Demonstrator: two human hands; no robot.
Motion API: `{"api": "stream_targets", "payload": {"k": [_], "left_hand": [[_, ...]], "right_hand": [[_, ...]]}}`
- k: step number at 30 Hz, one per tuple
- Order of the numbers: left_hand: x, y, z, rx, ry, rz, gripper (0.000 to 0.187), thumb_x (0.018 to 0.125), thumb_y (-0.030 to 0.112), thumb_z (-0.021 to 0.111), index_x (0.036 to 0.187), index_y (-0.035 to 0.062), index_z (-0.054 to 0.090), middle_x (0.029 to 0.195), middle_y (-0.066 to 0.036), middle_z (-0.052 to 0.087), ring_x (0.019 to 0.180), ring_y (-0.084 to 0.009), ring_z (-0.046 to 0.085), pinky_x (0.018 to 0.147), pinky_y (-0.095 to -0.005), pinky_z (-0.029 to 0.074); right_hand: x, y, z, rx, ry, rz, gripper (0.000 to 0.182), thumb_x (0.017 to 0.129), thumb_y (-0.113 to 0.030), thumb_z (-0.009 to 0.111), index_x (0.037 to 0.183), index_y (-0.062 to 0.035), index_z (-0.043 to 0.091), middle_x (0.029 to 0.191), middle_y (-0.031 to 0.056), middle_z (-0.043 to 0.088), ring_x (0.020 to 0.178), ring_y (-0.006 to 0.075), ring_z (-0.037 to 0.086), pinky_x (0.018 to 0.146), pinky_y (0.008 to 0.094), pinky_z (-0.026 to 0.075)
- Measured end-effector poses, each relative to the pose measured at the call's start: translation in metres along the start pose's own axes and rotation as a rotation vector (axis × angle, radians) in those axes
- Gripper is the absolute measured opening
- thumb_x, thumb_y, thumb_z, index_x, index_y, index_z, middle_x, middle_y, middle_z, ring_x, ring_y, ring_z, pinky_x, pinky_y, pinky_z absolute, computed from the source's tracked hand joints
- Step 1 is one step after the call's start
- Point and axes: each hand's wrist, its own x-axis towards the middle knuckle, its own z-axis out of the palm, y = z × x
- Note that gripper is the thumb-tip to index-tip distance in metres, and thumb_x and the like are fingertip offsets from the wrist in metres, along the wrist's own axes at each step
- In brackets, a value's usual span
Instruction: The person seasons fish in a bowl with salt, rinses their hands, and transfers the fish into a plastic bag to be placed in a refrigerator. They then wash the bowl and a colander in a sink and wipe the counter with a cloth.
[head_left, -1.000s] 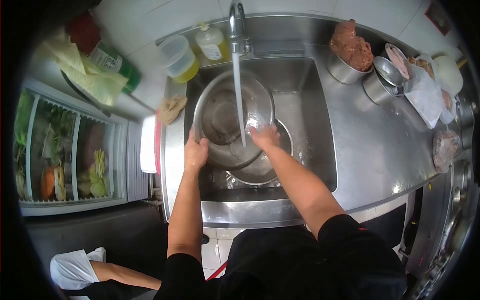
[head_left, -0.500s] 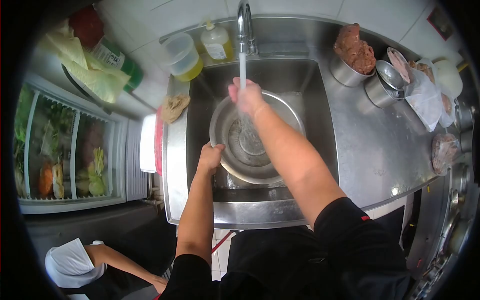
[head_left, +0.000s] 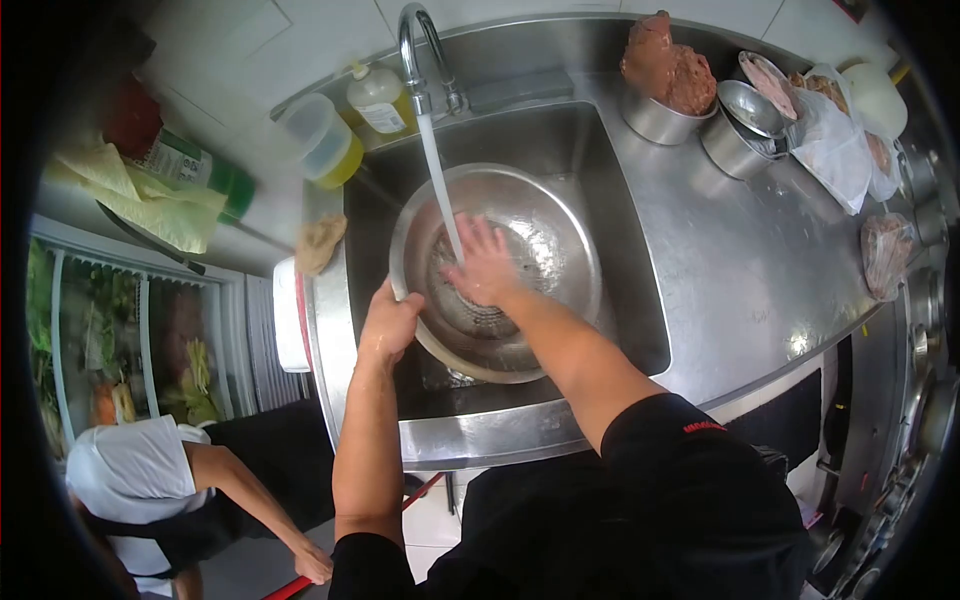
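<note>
A wide round metal bowl sits in the stainless steel sink. My left hand is closed over its near left rim, thumb on top of the edge. Inside the bowl, my right hand lies with fingers spread, slightly smeared by motion. A stream of water from the curved faucet falls into the bowl right beside the right fingers. Shallow water ripples across the bowl's bottom.
Left of the faucet stand a soap pump bottle and a plastic tub of yellow liquid. A tan cloth lies on the sink's left edge. Metal containers with meat line the right counter. A person works at lower left.
My right hand has moved down from under the faucet into the bowl, its fingers spreading. The left hand still holds the rim. The view has shifted, and the person at left has moved.
</note>
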Motion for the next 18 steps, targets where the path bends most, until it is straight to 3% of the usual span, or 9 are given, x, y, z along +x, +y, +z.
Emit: {"api": "stream_targets", "payload": {"k": [3,5,7,8,9,12,15,17,18], "left_hand": [[0.006,0.008,-0.010,0.286,0.060,0.186,0.054,0.081,0.006,0.054,0.134,0.0044,0.051,0.111,-0.019,0.066,0.102,-0.0290,0.063,0.091,-0.0358,0.047],[0.017,0.023,-0.006,0.547,0.119,0.285,0.060,0.080,0.012,0.054,0.140,0.0145,0.048,0.117,-0.024,0.063,0.109,-0.0381,0.061,0.093,-0.0420,0.047],[0.049,0.028,0.015,0.713,0.114,0.377,0.056,0.081,0.014,0.055,0.137,0.0172,0.051,0.113,-0.024,0.064,0.107,-0.0403,0.061,0.092,-0.0447,0.048],[0.069,0.030,0.027,0.830,0.143,0.412,0.052,0.083,0.015,0.055,0.135,0.0184,0.053,0.109,-0.022,0.065,0.106,-0.0402,0.061,0.091,-0.0457,0.049],[0.086,0.036,0.039,0.950,0.173,0.443,0.048,0.084,0.016,0.055,0.132,0.0197,0.055,0.106,-0.020,0.066,0.104,-0.0401,0.062,0.090,-0.0468,0.050],[0.098,0.077,0.065,1.083,0.216,0.517,0.031,0.087,0.015,0.053,0.116,0.0168,0.063,0.101,-0.015,0.067,0.103,-0.0379,0.063,0.084,-0.0482,0.052],[0.109,0.097,0.073,1.193,0.201,0.653,0.023,0.088,0.014,0.053,0.107,0.0138,0.065,0.102,-0.013,0.067,0.101,-0.0381,0.063,0.082,-0.0489,0.052],[0.119,0.103,0.061,1.212,0.203,0.750,0.020,0.088,0.013,0.053,0.103,0.0121,0.066,0.103,-0.013,0.067,0.100,-0.0386,0.064,0.083,-0.0491,0.052],[0.119,0.105,0.057,1.182,0.188,0.712,0.021,0.088,0.013,0.053,0.104,0.0124,0.066,0.104,-0.014,0.067,0.099,-0.0386,0.064,0.083,-0.0489,0.052]], "right_hand": [[-0.025,0.052,0.016,-0.097,-0.018,0.223,0.076,0.097,-0.051,0.038,0.151,0.0006,0.020,0.161,0.0155,0.011,0.149,0.0322,0.007,0.118,0.0487,0.013],[-0.047,0.047,0.010,-0.349,-0.336,0.260,0.075,0.097,-0.053,0.038,0.151,-0.0029,0.024,0.161,0.0146,0.011,0.148,0.0330,0.011,0.118,0.0476,0.015],[-0.042,0.021,0.008,-0.077,-0.787,0.337,0.073,0.096,-0.056,0.038,0.150,-0.0077,0.029,0.159,0.0166,0.019,0.146,0.0337,0.019,0.118,0.0452,0.019],[-0.045,0.013,0.020,0.219,-0.800,0.351,0.071,0.097,-0.056,0.038,0.150,-0.0085,0.032,0.158,0.0175,0.020,0.146,0.0332,0.019,0.118,0.0445,0.018],[-0.047,0.008,0.033,0.520,-0.804,0.359,0.070,0.097,-0.056,0.037,0.149,-0.0093,0.034,0.158,0.0184,0.022,0.147,0.0328,0.018,0.119,0.0439,0.016],[-0.042,-0.008,0.049,0.475,-0.498,0.338,0.059,0.096,-0.050,0.047,0.141,-0.0103,0.048,0.149,0.0199,0.040,0.140,0.0318,0.035,0.115,0.0394,0.027],[-0.035,0.024,0.023,0.827,-0.456,0.448,0.047,0.093,-0.039,0.057,0.126,-0.0068,0.061,0.133,0.0208,0.056,0.127,0.0300,0.051,0.107,0.0368,0.038],[-0.031,0.050,0.028,1.057,-0.289,0.794,0.033,0.088,-0.029,0.063,0.109,-0.0033,0.069,0.116,0.0197,0.066,0.111,0.0274,0.062,0.099,0.0379,0.045],[-0.032,0.064,0.024,0.882,-0.197,0.836,0.037,0.086,-0.027,0.065,0.114,-0.0017,0.065,0.124,0.0222,0.060,0.115,0.0288,0.059,0.099,0.0383,0.044]]}}
